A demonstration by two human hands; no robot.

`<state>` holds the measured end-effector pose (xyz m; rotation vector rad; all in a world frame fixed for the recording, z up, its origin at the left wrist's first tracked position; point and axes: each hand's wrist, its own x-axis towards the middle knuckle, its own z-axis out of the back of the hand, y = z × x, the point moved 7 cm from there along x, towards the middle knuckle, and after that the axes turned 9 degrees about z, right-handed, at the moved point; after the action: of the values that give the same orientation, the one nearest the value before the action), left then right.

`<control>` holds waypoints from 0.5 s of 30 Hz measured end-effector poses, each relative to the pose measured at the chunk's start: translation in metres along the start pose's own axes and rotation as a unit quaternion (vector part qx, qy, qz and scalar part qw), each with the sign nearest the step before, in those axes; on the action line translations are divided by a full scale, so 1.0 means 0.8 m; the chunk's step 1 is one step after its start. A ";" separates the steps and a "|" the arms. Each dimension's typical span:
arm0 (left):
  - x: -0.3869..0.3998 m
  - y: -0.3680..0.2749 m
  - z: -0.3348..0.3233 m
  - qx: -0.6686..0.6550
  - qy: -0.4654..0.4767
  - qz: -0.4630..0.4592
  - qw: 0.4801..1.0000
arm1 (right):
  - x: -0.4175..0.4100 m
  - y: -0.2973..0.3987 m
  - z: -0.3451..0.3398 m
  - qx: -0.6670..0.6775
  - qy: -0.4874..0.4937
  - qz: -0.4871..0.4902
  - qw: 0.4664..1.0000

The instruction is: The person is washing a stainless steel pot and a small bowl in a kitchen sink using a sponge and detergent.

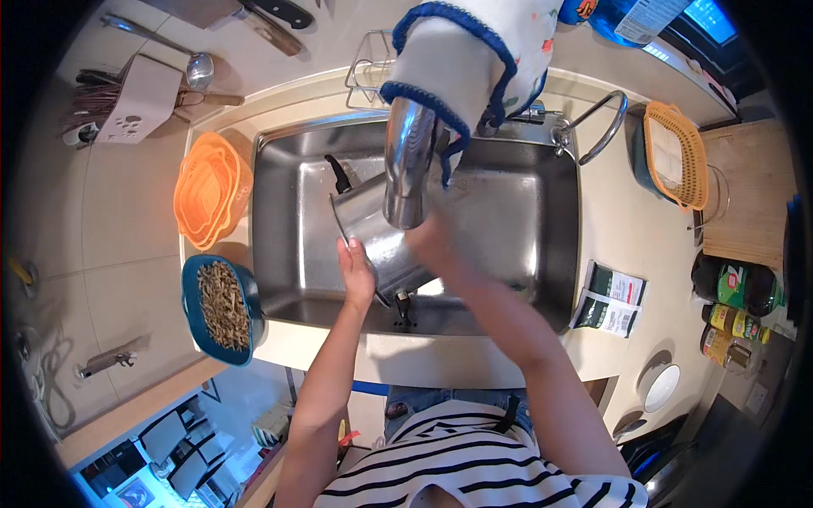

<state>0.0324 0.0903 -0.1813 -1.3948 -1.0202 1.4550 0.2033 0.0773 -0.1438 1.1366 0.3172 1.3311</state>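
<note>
A stainless steel pot [389, 251] with black side handles lies tipped on its side in the stainless steel sink [492, 247], its rim toward the left. My left hand [357, 273] grips that rim, thumb on the outer wall. At the other end of the pot, close to its base, is my right hand [433, 240], blurred by motion. Whether its fingers hold something cannot be made out. Directly above hangs the chrome faucet spout [406, 171], which covers part of the pot.
Left of the sink stand orange baskets [213, 190] and a teal basket [251, 317] of dried brown pieces. To the right are printed packets [610, 298], an orange basket [692, 159] and a white bowl [662, 387]. A blue-edged cloth [444, 60] covers the faucet's upper part.
</note>
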 end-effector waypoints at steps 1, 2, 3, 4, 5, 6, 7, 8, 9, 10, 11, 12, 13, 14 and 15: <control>-0.001 0.006 0.000 0.008 -0.004 0.014 1.000 | -0.008 -0.001 -0.001 -0.001 0.000 0.000 1.000; 0.003 0.007 0.007 0.019 -0.009 0.026 0.999 | -0.014 0.017 -0.019 -0.061 0.088 0.031 0.994; 0.006 0.002 -0.001 0.016 -0.006 0.023 1.000 | -0.020 0.027 -0.028 -0.126 0.173 0.063 0.975; 0.009 0.000 -0.009 -0.021 0.010 0.036 0.999 | -0.022 0.059 -0.023 -0.039 0.061 0.102 0.992; 0.003 -0.001 -0.009 -0.054 0.025 0.053 0.997 | -0.019 0.065 -0.025 -0.034 0.084 0.111 0.990; 0.003 -0.002 -0.009 -0.053 0.027 0.056 0.997 | -0.017 0.068 -0.027 -0.029 0.107 0.119 0.987; 0.005 -0.003 -0.009 -0.040 0.027 0.061 0.997 | -0.023 0.065 -0.021 -0.030 0.106 0.116 0.987; 0.006 -0.009 -0.002 -0.025 0.024 0.063 0.997 | -0.027 0.062 -0.016 -0.047 0.105 0.102 0.988; 0.010 -0.014 -0.004 -0.024 0.026 0.058 0.998 | -0.025 0.048 -0.008 -0.067 0.102 0.092 0.988; 0.009 -0.017 -0.002 0.010 0.008 0.055 0.998 | -0.039 0.036 0.001 -0.067 0.098 0.095 0.988; 0.004 -0.017 -0.002 0.043 -0.009 0.056 0.997 | -0.071 0.027 0.011 -0.070 0.117 0.107 0.985; -0.001 -0.017 0.000 0.077 -0.029 0.058 0.995 | -0.086 0.029 0.017 -0.069 0.138 0.120 0.981; 0.007 -0.015 0.011 0.143 -0.057 -0.014 0.988 | -0.089 0.025 0.015 -0.068 0.139 0.120 0.981; 0.014 -0.019 0.010 0.141 -0.052 -0.013 0.989 | -0.083 0.013 0.017 -0.081 0.142 0.086 0.983; 0.021 -0.026 0.010 0.205 -0.058 0.009 0.977 | -0.075 0.008 0.020 -0.091 0.146 0.051 0.984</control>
<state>0.0252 0.1125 -0.1665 -1.0335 -0.7228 1.6634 0.1945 0.0169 -0.1553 0.8142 0.3454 1.5869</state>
